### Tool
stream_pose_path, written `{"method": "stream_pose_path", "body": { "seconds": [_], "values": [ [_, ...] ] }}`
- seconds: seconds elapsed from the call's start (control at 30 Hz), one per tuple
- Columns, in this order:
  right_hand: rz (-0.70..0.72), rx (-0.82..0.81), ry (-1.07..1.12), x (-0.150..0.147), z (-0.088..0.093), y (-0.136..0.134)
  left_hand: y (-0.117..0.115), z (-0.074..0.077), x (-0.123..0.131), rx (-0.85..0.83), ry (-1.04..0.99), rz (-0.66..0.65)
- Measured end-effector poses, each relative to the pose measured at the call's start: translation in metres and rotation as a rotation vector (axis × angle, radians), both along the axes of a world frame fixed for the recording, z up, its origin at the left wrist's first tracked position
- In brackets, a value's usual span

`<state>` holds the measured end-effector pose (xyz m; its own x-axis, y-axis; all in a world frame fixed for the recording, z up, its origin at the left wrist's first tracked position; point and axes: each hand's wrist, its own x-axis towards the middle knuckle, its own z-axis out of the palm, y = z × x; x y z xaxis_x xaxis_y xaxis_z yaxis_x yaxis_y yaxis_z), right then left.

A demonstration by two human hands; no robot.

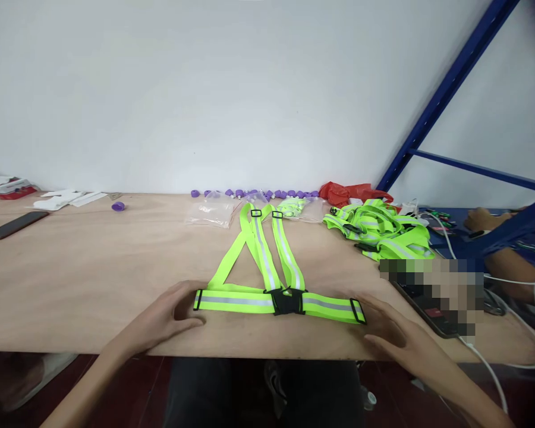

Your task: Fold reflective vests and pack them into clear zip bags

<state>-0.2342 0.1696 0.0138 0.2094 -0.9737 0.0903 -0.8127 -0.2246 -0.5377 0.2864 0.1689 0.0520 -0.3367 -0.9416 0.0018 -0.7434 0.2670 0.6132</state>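
A neon-yellow reflective vest (236, 302) made of straps lies spread on the table (129, 279) in front of me, its grey-striped waist belt running left to right. A black buckle (289, 302) at the belt's middle appears fastened, and two shoulder straps with black sliders reach toward the wall. My left hand (172, 315) rests by the belt's left end, thumb and fingers apart. At the opposite end, beside a black slider (357, 311), my right hand (395, 333) is likewise open. Whether the fingertips touch the strap is hard to tell.
More neon straps (383, 229) are heaped at the right, near a red plastic bag (352, 193). Clear plastic bags (214, 211) and several purple caps (289, 194) line the wall. A dark phone (432, 309) with a white cable lies right; another person's hand (485, 220) shows beyond the blue frame.
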Motion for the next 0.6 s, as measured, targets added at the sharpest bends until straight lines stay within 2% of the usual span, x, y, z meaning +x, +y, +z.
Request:
{"method": "stream_pose_path", "body": {
  "seconds": [0.13, 0.23, 0.4, 0.5, 0.6],
  "values": [
    [-0.001, 0.074, -0.084, 0.016, 0.0, -0.01, 0.004, -0.017, 0.001, -0.086, 0.021, 0.021],
    [0.019, 0.036, -0.128, 0.02, 0.004, -0.02, 0.004, -0.018, 0.001, -0.077, -0.006, -0.001],
    [-0.001, -0.016, -0.277, 0.007, 0.006, -0.028, 0.01, -0.015, 0.006, -0.077, -0.046, -0.027],
    [-0.04, 0.008, -0.535, 0.004, 0.0, -0.03, 0.014, -0.013, 0.005, -0.115, -0.047, -0.014],
    [-0.15, 0.007, -0.897, 0.012, -0.009, -0.031, 0.016, -0.009, 0.0, -0.136, -0.038, -0.028]
  ]
}}
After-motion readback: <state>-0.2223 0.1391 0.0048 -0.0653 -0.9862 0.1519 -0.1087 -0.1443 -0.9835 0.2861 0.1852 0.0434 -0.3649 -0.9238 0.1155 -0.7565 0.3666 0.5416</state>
